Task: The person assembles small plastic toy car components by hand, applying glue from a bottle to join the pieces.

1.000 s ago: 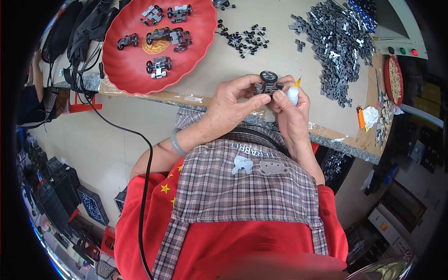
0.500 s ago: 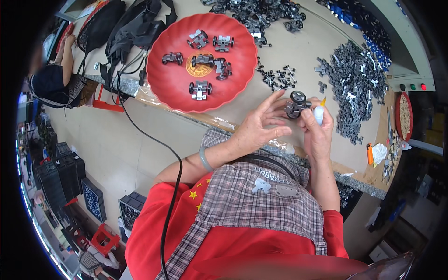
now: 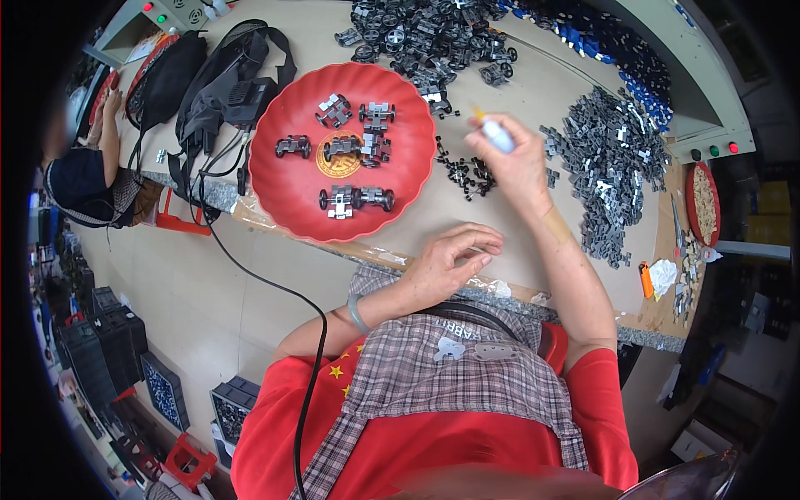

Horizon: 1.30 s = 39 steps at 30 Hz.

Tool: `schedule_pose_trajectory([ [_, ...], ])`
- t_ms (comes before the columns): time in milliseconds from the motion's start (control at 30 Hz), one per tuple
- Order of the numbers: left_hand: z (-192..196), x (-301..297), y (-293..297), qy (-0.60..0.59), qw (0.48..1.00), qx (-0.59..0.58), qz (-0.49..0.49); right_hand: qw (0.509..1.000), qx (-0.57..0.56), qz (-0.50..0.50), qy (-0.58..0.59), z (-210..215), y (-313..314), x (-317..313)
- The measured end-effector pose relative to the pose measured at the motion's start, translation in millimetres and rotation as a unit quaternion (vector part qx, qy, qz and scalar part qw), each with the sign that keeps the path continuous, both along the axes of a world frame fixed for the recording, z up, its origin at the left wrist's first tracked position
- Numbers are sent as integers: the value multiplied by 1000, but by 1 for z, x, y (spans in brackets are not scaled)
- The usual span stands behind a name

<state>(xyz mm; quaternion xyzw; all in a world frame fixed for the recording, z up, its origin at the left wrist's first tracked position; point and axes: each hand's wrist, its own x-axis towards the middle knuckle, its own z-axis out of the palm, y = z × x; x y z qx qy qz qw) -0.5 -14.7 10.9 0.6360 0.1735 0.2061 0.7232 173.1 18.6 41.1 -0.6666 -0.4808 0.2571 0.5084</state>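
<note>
My right hand (image 3: 521, 167) is closed around a small white squeeze bottle (image 3: 498, 136) with a yellow nozzle. It is raised over the worktable, just above a small pile of black wheel-and-axle pieces (image 3: 469, 177). Nearer the table's front edge, my left hand (image 3: 454, 262) hovers with loosely bent fingers, thumb apart, and nothing visible in it. To its left, a red scalloped tray (image 3: 275, 196) carries several small wheeled toy chassis, black and grey. One chassis (image 3: 372, 197) lies beside another with a pale block (image 3: 337, 201) at the tray's near side.
A heap of wheeled chassis (image 3: 400, 37) fills the far side; grey plastic parts (image 3: 604, 167) spread at right. An orange lighter (image 3: 646, 281) and crumpled tissue (image 3: 663, 277) lie near the right edge. Black bags (image 3: 221, 75) stand left, and a black cable (image 3: 258, 279) hangs across. Another person sits far left.
The chassis that was between my hands now lies in the red tray. My right hand has moved away and left with the bottle; my left hand has drawn back slightly. The view has shifted.
</note>
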Motion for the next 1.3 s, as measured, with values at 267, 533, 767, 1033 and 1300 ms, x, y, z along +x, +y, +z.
schedule_pose_trajectory([
  [267,-7,2,-6,2,996,89,5,969,-45,-153,-190,-11,50,70],
  [533,-4,3,-3,-1,994,111,6,947,-80,-159,-268,-27,82,72],
  [767,-7,3,-4,-4,993,118,3,981,-40,-92,-163,-25,56,75],
  [1033,-7,-1,-4,-46,998,-13,29,876,-52,125,463,20,-49,28],
  [1300,11,2,4,-43,965,156,207,790,-58,98,603,3,-102,2],
])
